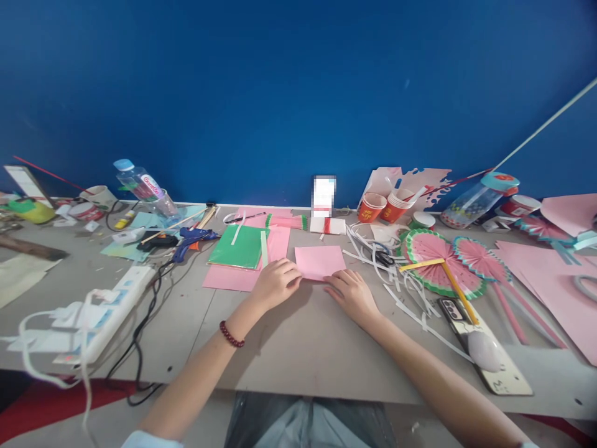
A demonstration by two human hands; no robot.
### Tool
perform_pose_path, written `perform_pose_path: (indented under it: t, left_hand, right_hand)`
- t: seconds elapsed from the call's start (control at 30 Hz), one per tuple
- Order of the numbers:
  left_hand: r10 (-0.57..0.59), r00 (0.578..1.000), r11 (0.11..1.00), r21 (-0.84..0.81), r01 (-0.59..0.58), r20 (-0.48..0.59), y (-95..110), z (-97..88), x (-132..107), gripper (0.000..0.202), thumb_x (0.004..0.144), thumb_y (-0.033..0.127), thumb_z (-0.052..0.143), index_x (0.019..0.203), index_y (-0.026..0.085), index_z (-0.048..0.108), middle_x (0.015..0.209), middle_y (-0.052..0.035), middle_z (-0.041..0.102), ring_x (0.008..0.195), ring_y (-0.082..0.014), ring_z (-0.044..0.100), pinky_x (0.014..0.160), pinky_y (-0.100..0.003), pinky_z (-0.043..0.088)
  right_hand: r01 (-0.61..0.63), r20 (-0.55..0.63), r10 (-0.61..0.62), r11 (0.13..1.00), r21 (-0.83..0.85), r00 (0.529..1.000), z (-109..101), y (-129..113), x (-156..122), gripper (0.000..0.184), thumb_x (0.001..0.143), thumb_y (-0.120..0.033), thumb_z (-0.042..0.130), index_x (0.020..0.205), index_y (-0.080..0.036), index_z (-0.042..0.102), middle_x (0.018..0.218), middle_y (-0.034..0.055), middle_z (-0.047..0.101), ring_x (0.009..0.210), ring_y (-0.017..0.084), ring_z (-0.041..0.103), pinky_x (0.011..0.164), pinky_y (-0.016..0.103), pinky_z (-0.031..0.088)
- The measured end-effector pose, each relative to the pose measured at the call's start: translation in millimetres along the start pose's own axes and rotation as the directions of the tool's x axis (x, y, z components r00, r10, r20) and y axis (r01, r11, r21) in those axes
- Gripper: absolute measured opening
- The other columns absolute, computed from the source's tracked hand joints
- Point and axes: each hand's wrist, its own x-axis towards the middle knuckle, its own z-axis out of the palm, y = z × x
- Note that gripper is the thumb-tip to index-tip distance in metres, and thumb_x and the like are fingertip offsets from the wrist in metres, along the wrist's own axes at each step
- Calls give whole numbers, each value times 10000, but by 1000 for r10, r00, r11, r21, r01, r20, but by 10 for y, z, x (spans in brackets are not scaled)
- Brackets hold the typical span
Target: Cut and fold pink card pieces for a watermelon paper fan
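Note:
A small rectangular sheet of pink paper [320,260] is held low over the middle of the table, its near edge toward me. My left hand [278,283] has its fingers curled closed at the paper's lower left corner, with a dark red bead bracelet on the wrist. At the lower right corner, my right hand [351,294] grips the near edge between thumb and fingers. Just left of the paper lies a stack of green paper [239,247] with a pale strip on it. Larger pink sheets [228,278] lie beneath that stack.
On the left are a blue glue gun [193,241], a white power strip [109,311] with cables and a tilted plastic bottle [142,183]. To the right lie white paper strips [410,292], scissors [384,256], watermelon paper fans [438,261], a phone [501,373] and red paper cups [372,207].

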Motion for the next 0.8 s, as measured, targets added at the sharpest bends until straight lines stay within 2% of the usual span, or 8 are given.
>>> perform_pose_path:
  t: [0.17, 0.27, 0.37, 0.6, 0.8]
  left_hand:
    - [-75, 986, 982, -185, 47, -147, 184, -100, 65, 139, 850, 219, 534, 789, 208, 658, 793, -38, 582, 811, -165, 524, 752, -302, 447]
    - [-106, 984, 933, -356, 49, -142, 252, -136, 78, 97, 811, 296, 629, 852, 219, 672, 867, -42, 595, 877, -175, 530, 807, -320, 452]
    - [-124, 982, 890, -453, 47, -144, 285, -156, 80, 98, 832, 273, 609, 881, 220, 676, 883, -45, 611, 901, -174, 537, 823, -329, 451]
    - [-170, 964, 877, -478, 53, -206, 356, -216, 94, 76, 830, 209, 596, 799, 207, 666, 802, -30, 618, 839, -162, 541, 794, -321, 447]
    - [-190, 962, 894, -439, 87, -197, 403, -217, 92, 81, 825, 220, 589, 789, 219, 662, 789, -25, 630, 844, -173, 547, 826, -344, 430]
  right_hand:
    - [-48, -158, 69, 990, 132, 985, -73, -20, 5, 202, 913, -243, 485, 888, -202, 681, 827, 52, 657, 788, 175, 555, 746, 316, 420]
    - [-50, -219, 109, 965, 257, 970, -115, -32, 8, 191, 910, -220, 482, 888, -201, 671, 811, 50, 655, 780, 174, 558, 734, 317, 437]
    - [-24, -245, 113, 941, 337, 963, -144, -43, 18, 173, 903, -208, 489, 894, -207, 662, 799, 47, 650, 775, 176, 564, 721, 315, 451]
    - [-5, -249, 107, 925, 380, 963, -156, -73, 24, 134, 888, -231, 521, 870, -212, 652, 785, 39, 656, 763, 171, 576, 708, 315, 462]
    - [-22, -255, 137, 912, 409, 957, -180, -78, 25, 126, 885, -235, 524, 857, -216, 646, 788, 42, 653, 772, 177, 582, 712, 329, 467]
